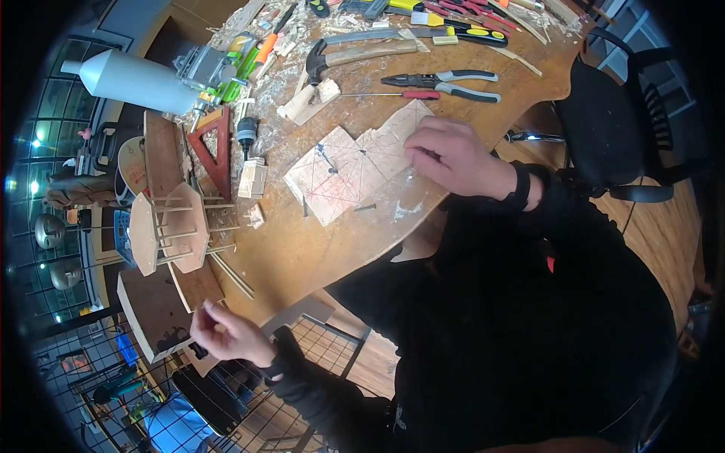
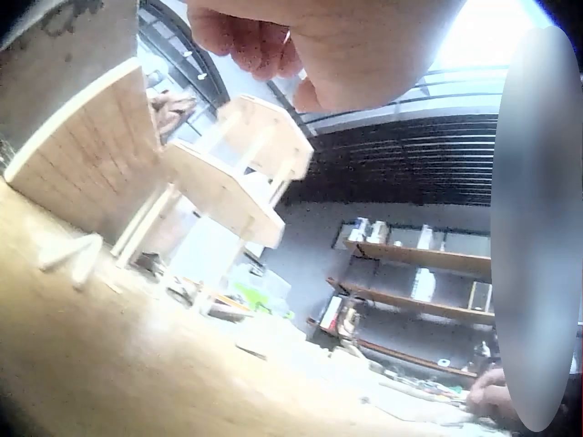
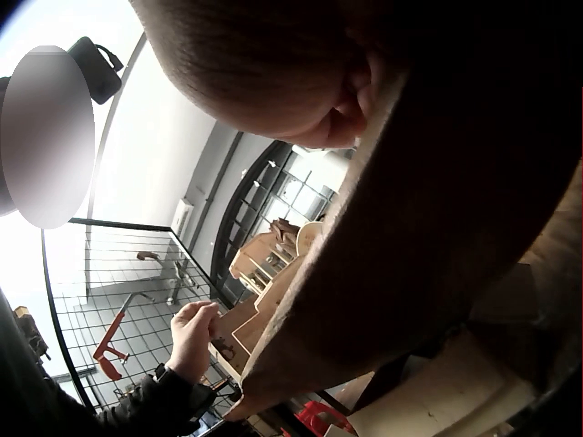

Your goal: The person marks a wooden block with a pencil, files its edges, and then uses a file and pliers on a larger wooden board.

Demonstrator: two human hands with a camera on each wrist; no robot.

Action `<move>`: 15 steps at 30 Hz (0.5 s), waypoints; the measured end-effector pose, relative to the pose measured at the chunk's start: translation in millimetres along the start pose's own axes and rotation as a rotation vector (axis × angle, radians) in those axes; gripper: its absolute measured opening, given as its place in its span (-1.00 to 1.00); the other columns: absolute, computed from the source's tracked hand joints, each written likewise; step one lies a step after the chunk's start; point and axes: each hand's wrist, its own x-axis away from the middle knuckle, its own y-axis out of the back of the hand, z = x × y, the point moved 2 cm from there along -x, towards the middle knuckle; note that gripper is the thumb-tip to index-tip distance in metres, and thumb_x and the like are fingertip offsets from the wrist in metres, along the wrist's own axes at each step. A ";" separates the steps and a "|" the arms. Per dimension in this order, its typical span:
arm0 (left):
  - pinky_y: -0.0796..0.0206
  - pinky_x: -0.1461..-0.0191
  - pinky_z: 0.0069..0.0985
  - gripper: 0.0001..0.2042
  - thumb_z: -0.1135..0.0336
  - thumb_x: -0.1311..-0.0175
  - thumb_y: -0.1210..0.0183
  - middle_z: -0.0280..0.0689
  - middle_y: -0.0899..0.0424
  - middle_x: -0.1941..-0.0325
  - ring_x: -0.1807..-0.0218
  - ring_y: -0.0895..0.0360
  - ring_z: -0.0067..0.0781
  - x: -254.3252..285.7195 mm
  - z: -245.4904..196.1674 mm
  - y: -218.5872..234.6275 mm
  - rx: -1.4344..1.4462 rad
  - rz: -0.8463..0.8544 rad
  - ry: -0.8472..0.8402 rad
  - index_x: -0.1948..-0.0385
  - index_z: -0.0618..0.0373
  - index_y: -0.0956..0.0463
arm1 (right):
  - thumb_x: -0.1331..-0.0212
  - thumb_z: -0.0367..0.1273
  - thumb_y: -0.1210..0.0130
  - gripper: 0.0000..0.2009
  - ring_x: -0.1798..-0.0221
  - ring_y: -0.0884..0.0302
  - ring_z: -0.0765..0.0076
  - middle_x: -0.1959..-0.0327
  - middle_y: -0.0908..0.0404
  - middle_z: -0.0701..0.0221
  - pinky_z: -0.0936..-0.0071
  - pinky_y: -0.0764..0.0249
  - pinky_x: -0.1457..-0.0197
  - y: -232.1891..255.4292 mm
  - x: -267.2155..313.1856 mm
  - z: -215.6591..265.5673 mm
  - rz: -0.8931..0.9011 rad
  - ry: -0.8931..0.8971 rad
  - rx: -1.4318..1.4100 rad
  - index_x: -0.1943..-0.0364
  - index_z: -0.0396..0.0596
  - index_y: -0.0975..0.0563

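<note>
My left hand [image 1: 230, 334] is raised off the table's left edge, fingers loosely bent, with nothing visible in it. In the left wrist view its curled fingers [image 2: 250, 44] hang at the top. My right hand [image 1: 457, 155] rests by the right end of a pale wooden board [image 1: 343, 170], fingers loosely bent; its underside is hidden. Pencil and red lines cover the board, and small dark metal pieces lie on it. Two screws [image 1: 365, 208] lie by its near edge. Beside my left hand stands a frame of octagonal wooden plates and dowels [image 1: 195, 226].
A hammer [image 1: 370, 51], pliers [image 1: 453, 84], a red-handled screwdriver [image 1: 420, 95], a red triangle [image 1: 219, 155] and wood shavings lie across the table [image 1: 279, 253]. Thin dowels [image 1: 232, 275] lie near its left edge. A black chair [image 1: 608, 113] stands to the right.
</note>
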 end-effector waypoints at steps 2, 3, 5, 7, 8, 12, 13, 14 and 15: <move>-0.44 0.12 -0.61 -0.89 0.47 -0.47 -0.31 -0.31 -0.69 0.23 0.24 -0.56 -0.59 8.0 -22.0 -14.1 0.007 0.171 -0.045 0.09 0.29 -0.64 | -0.27 -0.40 -0.21 -0.94 0.22 -0.62 -0.03 0.32 -0.60 0.25 0.12 -0.52 0.17 4.5 -6.0 0.1 0.019 -0.004 -0.010 0.30 -0.07 -0.63; -0.44 0.13 -0.61 -0.89 0.48 -0.46 -0.31 -0.31 -0.69 0.23 0.23 -0.57 -0.59 10.7 -36.9 -23.0 0.039 0.279 -0.064 0.09 0.29 -0.65 | -0.29 -0.39 -0.19 -0.93 0.19 -0.62 -0.04 0.29 -0.61 0.24 0.09 -0.53 0.14 7.5 -10.2 -0.7 0.038 -0.013 -0.020 0.29 -0.07 -0.63; -0.43 0.16 -0.60 -0.84 0.48 -0.43 -0.33 -0.29 -0.69 0.26 0.24 -0.58 -0.56 14.8 -66.8 -45.5 0.138 0.450 -0.074 0.05 0.31 -0.65 | -0.30 -0.39 -0.17 -0.91 0.14 -0.63 -0.05 0.25 -0.62 0.22 0.07 -0.54 0.11 14.2 -22.4 -7.3 0.025 0.040 0.128 0.29 -0.09 -0.62; -0.44 0.20 -0.55 -0.76 0.47 -0.38 -0.36 -0.25 -0.66 0.26 0.27 -0.58 -0.53 14.1 -95.5 -67.6 0.185 0.690 -0.096 0.00 0.34 -0.64 | -0.30 -0.38 -0.14 -0.90 0.10 -0.64 -0.07 0.21 -0.63 0.20 0.05 -0.56 0.08 19.8 -38.2 -12.3 0.013 0.097 0.271 0.29 -0.10 -0.62; -0.45 0.20 -0.53 -0.74 0.45 -0.37 -0.36 -0.23 -0.64 0.26 0.29 -0.58 -0.49 16.9 -106.6 -81.0 0.242 0.728 -0.104 -0.02 0.34 -0.64 | -0.30 -0.39 -0.16 -0.89 0.05 -0.64 -0.07 0.18 -0.64 0.18 0.05 -0.56 0.02 20.9 -47.7 -14.3 0.081 0.070 0.355 0.25 -0.14 -0.64; -0.50 0.15 -0.16 -0.75 0.34 -0.35 -0.34 -0.01 -0.67 0.27 0.24 -0.65 0.07 16.7 -135.1 -125.7 0.282 0.881 -0.118 0.05 0.31 -0.66 | -0.24 -0.42 -0.19 -0.87 -0.02 -0.65 -0.11 0.14 -0.66 0.14 0.02 -0.58 -0.06 10.7 -76.1 -30.8 0.267 0.021 0.573 0.24 -0.21 -0.65; -0.50 0.15 -0.16 -0.75 0.34 -0.35 -0.34 -0.01 -0.67 0.27 0.24 -0.65 0.07 16.4 -138.7 -133.0 0.278 0.869 -0.114 0.05 0.31 -0.66 | -0.24 -0.42 -0.19 -0.87 -0.02 -0.65 -0.11 0.14 -0.66 0.14 0.02 -0.58 -0.06 7.6 -80.2 -38.5 0.268 0.035 0.573 0.24 -0.21 -0.65; -0.50 0.14 -0.14 -0.76 0.33 -0.35 -0.34 0.00 -0.68 0.27 0.23 -0.66 0.09 17.3 -139.6 -140.3 0.287 0.915 -0.125 0.08 0.29 -0.66 | -0.22 -0.42 -0.19 -0.87 -0.02 -0.65 -0.12 0.13 -0.66 0.13 0.02 -0.59 -0.07 3.2 -82.4 -48.2 0.314 0.022 0.590 0.25 -0.21 -0.64; -0.50 0.13 -0.12 -0.78 0.33 -0.35 -0.34 0.02 -0.69 0.26 0.23 -0.67 0.12 17.9 -138.3 -147.8 0.294 0.960 -0.137 0.10 0.27 -0.66 | -0.21 -0.43 -0.19 -0.87 -0.02 -0.66 -0.13 0.12 -0.67 0.11 0.01 -0.59 -0.07 1.3 -85.8 -50.8 0.359 0.010 0.607 0.27 -0.22 -0.63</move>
